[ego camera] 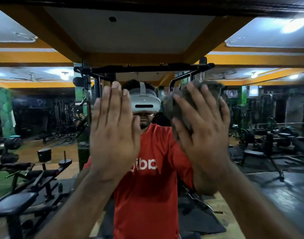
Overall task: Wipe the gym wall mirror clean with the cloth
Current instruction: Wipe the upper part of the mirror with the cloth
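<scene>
The wall mirror [44,109] fills the whole view and reflects the gym behind me. My right hand [203,128] is raised at head height, its spread, straight fingers pressing a bunched grey-brown cloth [187,97] against the glass. The cloth shows above and to the left of the fingers. My left hand [115,128] is held up flat beside it, fingers straight and together, palm toward the mirror, holding nothing. Whether it touches the glass I cannot tell. Between my hands the mirror shows a person in a red shirt [147,195] with a white headset.
The mirror's dark top frame [147,4] runs along the upper edge. Reflected weight benches [36,178] stand at the left and more benches and plates [268,144] at the right, with a black pull-up rack [144,69] behind.
</scene>
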{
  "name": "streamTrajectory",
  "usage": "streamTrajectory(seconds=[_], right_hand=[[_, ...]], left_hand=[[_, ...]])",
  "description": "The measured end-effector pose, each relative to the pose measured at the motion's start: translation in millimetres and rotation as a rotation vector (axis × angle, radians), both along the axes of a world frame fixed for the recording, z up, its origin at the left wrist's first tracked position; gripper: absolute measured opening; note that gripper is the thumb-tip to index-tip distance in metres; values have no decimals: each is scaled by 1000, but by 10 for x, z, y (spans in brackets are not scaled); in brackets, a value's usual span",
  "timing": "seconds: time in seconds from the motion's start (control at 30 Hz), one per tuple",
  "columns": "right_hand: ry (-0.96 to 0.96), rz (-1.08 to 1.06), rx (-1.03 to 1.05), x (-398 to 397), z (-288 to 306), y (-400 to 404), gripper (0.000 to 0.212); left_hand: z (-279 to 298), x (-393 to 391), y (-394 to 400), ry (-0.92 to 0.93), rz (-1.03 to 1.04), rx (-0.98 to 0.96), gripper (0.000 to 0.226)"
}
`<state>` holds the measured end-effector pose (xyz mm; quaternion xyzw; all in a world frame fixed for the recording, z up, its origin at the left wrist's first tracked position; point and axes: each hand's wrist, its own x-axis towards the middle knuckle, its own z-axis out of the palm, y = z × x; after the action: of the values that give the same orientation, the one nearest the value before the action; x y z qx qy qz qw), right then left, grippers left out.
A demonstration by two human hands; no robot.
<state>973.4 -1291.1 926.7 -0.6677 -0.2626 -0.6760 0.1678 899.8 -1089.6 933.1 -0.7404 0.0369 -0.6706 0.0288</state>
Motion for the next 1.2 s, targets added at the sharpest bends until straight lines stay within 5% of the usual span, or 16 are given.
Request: streamTrajectory(seconds=[0.1,0.23,0.43,0.6,0.77,0.9,1.07,1.2], right_hand=[[10,7,201,-76,369,369,50],[-20,-4,-34,-223,-65,631,50],[23,-8,207,-311,336,1001,51],[-28,-20,-82,-450,-136,1181,50],[33,-4,195,-579,363,1653,51],[-11,-31,-91,-655,-158,1761,52],[39,-84,209,-659,249,1990,55],[19,-61,7,-813,-137,2255,56]], left_hand=[[-9,52,3,7,-33,24,59],[-23,-195,256,61,-281,23,57],[-12,-282,838,9,-13,6,61],[-34,-246,848,-7,-63,33,60],[4,-531,1080,128,-334,39,59],[-22,-779,1710,89,-74,9,64],[-69,-663,1893,80,69,80,66],[-80,-652,1893,27,0,87,63]])
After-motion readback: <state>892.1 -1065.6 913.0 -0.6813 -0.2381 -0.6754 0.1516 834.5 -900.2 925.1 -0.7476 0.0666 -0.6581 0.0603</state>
